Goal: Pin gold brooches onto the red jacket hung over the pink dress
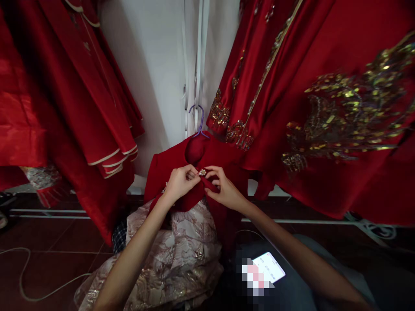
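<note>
A red jacket (pixel 168 162) hangs in front of me on a purple hanger (pixel 201 119), its neck opening toward the top. My left hand (pixel 183 183) is closed in a pinch on the jacket's front, just left of a jewelled button (pixel 202 172). On the button's other side, my right hand (pixel 222 186) grips a fold of the same red cloth between thumb and fingers. The fingertips of both hands nearly meet at the button. Whether either one touches the button itself, I cannot tell. Under the jacket shows shiny patterned pale-gold fabric (pixel 194 233).
Red garments (pixel 81 86) hang at the left, some with pale piping. More red garments with gold sequin decoration (pixel 350 112) hang at the right. A lit phone (pixel 269 268) lies low at right. A white cable (pixel 24 276) runs over the tiled floor.
</note>
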Tool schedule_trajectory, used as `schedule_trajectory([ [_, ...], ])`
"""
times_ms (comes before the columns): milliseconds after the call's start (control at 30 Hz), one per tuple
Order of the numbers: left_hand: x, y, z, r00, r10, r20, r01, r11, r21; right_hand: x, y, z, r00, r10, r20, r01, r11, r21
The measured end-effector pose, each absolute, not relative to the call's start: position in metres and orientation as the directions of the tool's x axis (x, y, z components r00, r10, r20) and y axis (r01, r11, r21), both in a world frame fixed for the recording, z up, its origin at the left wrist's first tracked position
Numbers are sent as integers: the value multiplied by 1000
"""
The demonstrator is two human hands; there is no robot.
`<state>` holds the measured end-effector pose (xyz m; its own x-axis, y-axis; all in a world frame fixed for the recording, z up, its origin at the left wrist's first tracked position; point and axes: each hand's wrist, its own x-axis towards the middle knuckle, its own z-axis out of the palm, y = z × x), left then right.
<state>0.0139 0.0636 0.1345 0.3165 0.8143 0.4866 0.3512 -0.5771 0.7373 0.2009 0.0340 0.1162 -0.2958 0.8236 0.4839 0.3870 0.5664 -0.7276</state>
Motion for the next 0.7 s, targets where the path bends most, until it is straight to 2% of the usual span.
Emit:
schedule_trajectory([
  [133, 24, 78, 114, 285, 850, 443, 288, -517, 806, 220, 19, 113, -244, 877, 413, 458, 480, -749],
  [267, 40, 84, 82, 203, 883, 424, 173, -458, 872, 230, 10, 113, -114, 908, 403, 343, 417, -842],
  [400, 54, 71, 48, 75, 830, 553, 204, -556, 806, 222, 5, 105, -255, 923, 287, 108, 322, -940],
  [500, 57, 50, 33, 34, 755, 655, 272, -637, 721, 207, 11, 92, -298, 917, 264, 60, 294, -954],
  [567, 54, 38, 29, -149, 709, 689, 383, -601, 701, 194, 20, 83, -247, 926, 286, 118, 322, -939],
  [633, 47, 32, 28, -410, 617, 672, 481, -480, 734, 181, 29, 78, -195, 923, 331, 196, 367, -909],
  [700, 38, 34, 27, -568, 544, 618, 488, -382, 784, 168, 38, 75, -183, 911, 369, 251, 406, -879],
])
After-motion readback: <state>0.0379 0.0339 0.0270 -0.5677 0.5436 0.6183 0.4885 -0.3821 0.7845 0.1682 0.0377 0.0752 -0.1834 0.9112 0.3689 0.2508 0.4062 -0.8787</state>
